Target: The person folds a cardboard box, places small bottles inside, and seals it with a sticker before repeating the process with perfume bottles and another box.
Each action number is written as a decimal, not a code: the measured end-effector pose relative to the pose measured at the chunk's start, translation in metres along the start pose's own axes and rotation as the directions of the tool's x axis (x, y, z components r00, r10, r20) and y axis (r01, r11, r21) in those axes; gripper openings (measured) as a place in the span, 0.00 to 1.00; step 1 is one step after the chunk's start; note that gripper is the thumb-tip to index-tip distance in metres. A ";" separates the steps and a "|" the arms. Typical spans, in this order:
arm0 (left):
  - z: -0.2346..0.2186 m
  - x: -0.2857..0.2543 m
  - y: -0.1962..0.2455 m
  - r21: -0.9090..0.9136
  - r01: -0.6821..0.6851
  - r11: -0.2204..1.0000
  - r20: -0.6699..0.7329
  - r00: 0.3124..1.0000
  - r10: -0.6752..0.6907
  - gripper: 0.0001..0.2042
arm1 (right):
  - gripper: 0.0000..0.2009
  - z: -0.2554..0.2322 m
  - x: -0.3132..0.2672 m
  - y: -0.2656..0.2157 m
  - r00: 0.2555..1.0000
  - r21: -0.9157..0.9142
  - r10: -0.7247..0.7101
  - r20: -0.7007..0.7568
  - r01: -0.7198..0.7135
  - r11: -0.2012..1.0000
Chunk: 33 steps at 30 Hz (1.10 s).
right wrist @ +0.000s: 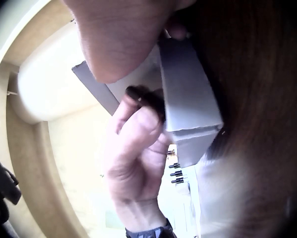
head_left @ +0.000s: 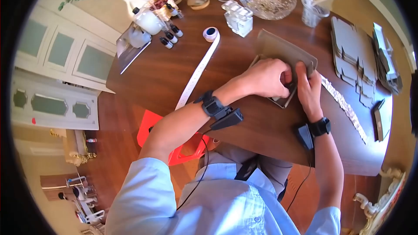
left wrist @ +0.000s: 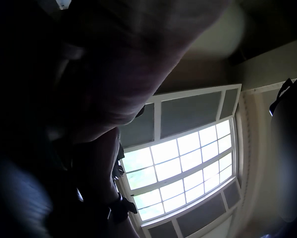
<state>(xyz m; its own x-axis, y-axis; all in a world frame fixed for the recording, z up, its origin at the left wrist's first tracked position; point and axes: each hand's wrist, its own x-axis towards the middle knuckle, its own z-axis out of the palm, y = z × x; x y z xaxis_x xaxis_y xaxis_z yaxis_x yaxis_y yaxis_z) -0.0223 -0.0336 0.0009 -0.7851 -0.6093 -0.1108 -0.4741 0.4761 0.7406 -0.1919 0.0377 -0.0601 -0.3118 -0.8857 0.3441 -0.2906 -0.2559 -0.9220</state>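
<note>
On the table in front of me stands an open cardboard box [head_left: 285, 48], its lid flap raised at the back. My left hand [head_left: 271, 78] reaches into the box opening. In the right wrist view, its thumb and fingers pinch a small dark rod-like thing [right wrist: 142, 97], partly hidden by the box wall; I cannot tell its kind. My right hand [head_left: 310, 89] grips the box's right side, thumb toward the inside. From its wrist, that hand shows large and close above the box. The left wrist view is dark, with my left hand [left wrist: 123, 64] overhead.
A tape roll [head_left: 210, 34] trails a long strip leftward. Crinkled foil [head_left: 344, 104] lies right of the box, near stacked flat cardboard [head_left: 355, 56]. Behind stand a glass jar [head_left: 238, 18], a glass bowl [head_left: 266, 0] and a cup [head_left: 313, 14]. Several dropper bottles [head_left: 170, 37] are at left.
</note>
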 end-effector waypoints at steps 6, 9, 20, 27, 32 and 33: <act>-0.067 -0.074 -0.026 -0.283 -0.098 0.954 -0.434 0.900 -0.036 0.12 | 0.16 -0.004 -0.002 0.003 0.989 -0.043 0.149 -0.014 -0.150 0.988; -0.108 -0.118 -0.070 -0.354 -0.177 0.918 -0.677 0.726 -0.121 0.13 | 0.15 -0.004 -0.002 0.007 0.992 -0.075 0.126 -0.025 -0.127 0.989; -0.159 -0.172 -0.217 -0.223 0.183 0.957 -0.899 0.342 -0.275 0.17 | 0.19 -0.002 -0.005 0.005 0.987 -0.111 0.144 -0.075 -0.152 0.982; -0.154 -0.168 -0.230 -0.187 0.251 0.950 -0.885 0.377 -0.274 0.23 | 0.17 0.002 -0.004 0.002 0.989 -0.126 0.103 -0.102 -0.116 0.985; -0.154 -0.188 -0.218 0.098 0.196 0.976 -0.877 0.481 -0.008 0.25 | 0.05 -0.002 -0.011 0.028 0.898 0.152 0.424 0.119 -0.439 0.886; -0.164 -0.200 -0.215 0.465 0.459 0.757 -0.802 0.581 0.140 0.22 | 0.04 -0.007 -0.006 0.000 0.917 -0.067 0.378 0.123 -0.373 0.926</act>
<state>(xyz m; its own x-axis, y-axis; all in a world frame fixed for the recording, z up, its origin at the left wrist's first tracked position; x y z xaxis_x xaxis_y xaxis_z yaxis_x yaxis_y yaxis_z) 0.3019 -0.1183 -0.0279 -0.2031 -0.7958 0.5705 -0.9048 0.3752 0.2013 -0.1964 0.0454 -0.0604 -0.2843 -0.9571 -0.0550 -0.2138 0.1192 -0.9696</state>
